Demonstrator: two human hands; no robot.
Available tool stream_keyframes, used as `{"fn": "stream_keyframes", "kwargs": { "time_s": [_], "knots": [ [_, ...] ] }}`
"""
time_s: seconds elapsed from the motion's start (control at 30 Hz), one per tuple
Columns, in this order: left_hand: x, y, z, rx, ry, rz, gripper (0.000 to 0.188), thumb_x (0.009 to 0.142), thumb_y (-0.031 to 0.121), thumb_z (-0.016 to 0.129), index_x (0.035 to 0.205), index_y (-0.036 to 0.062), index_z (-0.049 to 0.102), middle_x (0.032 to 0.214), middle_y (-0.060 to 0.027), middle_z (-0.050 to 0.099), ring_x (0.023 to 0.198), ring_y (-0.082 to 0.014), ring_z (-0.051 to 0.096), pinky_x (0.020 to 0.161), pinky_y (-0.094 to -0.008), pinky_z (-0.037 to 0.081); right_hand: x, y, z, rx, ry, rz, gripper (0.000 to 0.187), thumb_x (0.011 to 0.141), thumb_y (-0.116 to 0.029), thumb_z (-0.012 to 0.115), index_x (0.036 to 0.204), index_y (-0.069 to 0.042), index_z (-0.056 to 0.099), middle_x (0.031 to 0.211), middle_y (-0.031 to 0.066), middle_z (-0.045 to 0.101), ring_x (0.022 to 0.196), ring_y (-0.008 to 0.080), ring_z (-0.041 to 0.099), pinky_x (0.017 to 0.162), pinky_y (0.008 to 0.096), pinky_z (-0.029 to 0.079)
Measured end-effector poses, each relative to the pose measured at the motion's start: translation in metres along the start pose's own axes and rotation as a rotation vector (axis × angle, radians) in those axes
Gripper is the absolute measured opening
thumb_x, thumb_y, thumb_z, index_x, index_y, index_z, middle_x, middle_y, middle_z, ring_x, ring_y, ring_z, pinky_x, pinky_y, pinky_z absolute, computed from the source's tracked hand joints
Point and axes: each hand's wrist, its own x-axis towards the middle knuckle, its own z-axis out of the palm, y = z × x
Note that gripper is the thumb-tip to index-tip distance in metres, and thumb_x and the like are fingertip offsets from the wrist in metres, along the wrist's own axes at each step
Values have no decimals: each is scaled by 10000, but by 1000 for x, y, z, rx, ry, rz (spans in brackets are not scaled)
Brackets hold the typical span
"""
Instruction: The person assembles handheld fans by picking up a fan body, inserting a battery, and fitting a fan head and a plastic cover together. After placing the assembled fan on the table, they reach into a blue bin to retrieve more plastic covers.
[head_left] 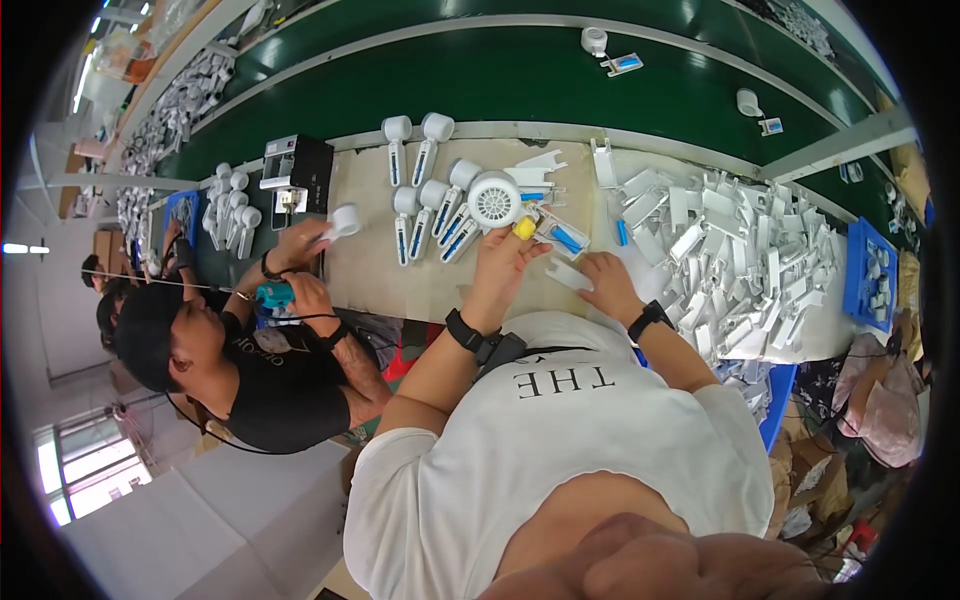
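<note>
At the near side of the bench (365, 180), one end of a white shell piece (568, 274) is pinched between the narrowed fingers of the right hand (608, 287). The shell is judged light, stiff and rather slippery, best taken by its long edges; it appears as a slim, pale strip. Just beyond, a white fan (495, 200) is held near its neck by the closed fingers of the left hand (508, 262). Low weight and a rigid body are expected, with the exposed handle interior judged fragile; a hold around the round head or neck is favoured. A circular slotted grille is shown, with a blue cell (565, 238) in the open handle. Whether the small yellow piece (524, 228) is gripped or worn cannot be told. Farther left, similar fans (430, 193) are laid together; to the right, loose shells (730, 250) are heaped. Behind, a green surface (700, 110) is seen.
</note>
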Motion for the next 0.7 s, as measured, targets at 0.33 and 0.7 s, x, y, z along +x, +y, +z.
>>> {"fn": "stream_keyframes", "kwargs": {
  "time_s": [0.33, 0.7],
  "knots": [
    [-13, -3, 9, -103, 69, 78, 239, 890, 156, 457, 1077, 16, 507, 1037, -79, 574, 892, -159, 575, 753, -339, 492, -23, 38, 48, 714, 221, 616, 552, 741, -73, 471, 1274, -99, 330, 843, 42, 508, 637, 158, 508, 551, 285, 439],
    [-25, -12, 17, -82, 97, -8, 294, 890, 182, 456, 1131, 15, 483, 1087, -81, 557, 935, -168, 566, 796, -312, 472, 23, -96, -134, 649, 239, -16, 473, 671, -76, 699, 1114, -69, 536, 831, 57, 487, 770, 186, 489, 671, 272, 410]
  ]
}}
